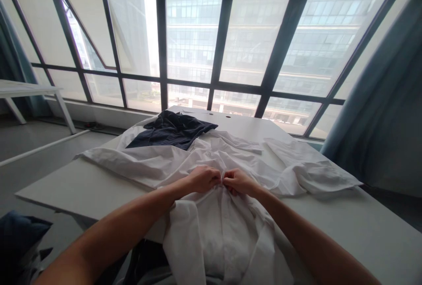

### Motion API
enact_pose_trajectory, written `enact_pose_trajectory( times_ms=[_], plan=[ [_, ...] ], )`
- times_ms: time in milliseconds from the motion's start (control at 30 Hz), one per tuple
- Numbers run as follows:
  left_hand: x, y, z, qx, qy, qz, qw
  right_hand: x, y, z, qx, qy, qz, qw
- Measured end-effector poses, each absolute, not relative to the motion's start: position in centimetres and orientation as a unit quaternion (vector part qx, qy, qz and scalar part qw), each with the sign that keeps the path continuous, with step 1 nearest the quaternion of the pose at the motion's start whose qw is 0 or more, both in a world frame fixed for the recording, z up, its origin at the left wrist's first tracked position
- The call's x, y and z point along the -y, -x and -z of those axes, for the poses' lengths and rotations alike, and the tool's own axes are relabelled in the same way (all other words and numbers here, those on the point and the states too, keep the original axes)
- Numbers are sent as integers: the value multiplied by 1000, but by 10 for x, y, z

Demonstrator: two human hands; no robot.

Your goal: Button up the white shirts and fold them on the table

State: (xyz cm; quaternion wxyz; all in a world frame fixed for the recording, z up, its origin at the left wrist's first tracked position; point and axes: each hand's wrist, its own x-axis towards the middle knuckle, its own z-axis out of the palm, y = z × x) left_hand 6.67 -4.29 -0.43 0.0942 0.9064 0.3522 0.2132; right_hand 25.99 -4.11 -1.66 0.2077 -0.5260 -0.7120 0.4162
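Observation:
A white shirt hangs over the near edge of the table, and its upper part spreads across the tabletop. At its front, my left hand pinches the cloth with closed fingers. My right hand is closed on the same spot from the other side, so the two hands almost touch. Folds of the fabric fan out from between them. Whether a button lies under the fingertips I cannot tell. Beyond the hands, a dark navy garment lies crumpled on top of white cloth.
The white table reaches toward a large window. More white cloth spreads at the right, near a blue-grey curtain. Another white table stands at the far left. Dark cloth shows at the lower left.

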Motion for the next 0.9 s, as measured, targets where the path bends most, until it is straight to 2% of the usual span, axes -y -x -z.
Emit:
enact_pose_trajectory(
  times_ms=[133, 300, 467, 600, 667, 733, 833, 900],
  plan=[
    [45, -64, -8, -335, -880, -309, 137, 36, -261, 15, 799, 529, -228, 170],
    [23, -29, -27, -401, -828, -379, 98, 32, -286, -12, 735, 662, -28, 144],
    [4, 7, -36, -464, -789, -397, 65, 35, -302, -30, 682, 706, 40, 187],
    [-6, 24, -37, -492, -772, -398, 63, 26, -314, -25, 742, 640, -15, 200],
    [-12, 34, -34, -534, -761, -367, 41, 17, -332, -18, 738, 641, -13, 209],
    [-17, 43, -29, -607, -744, -279, 16, 7, -356, -11, 701, 681, 25, 211],
    [-22, 46, -21, -679, -727, -100, 16, -3, -393, -3, 647, 749, -8, 143],
    [-22, 43, -18, -673, -738, -42, 9, -6, -413, -2, 615, 779, -66, 100]
  ],
)
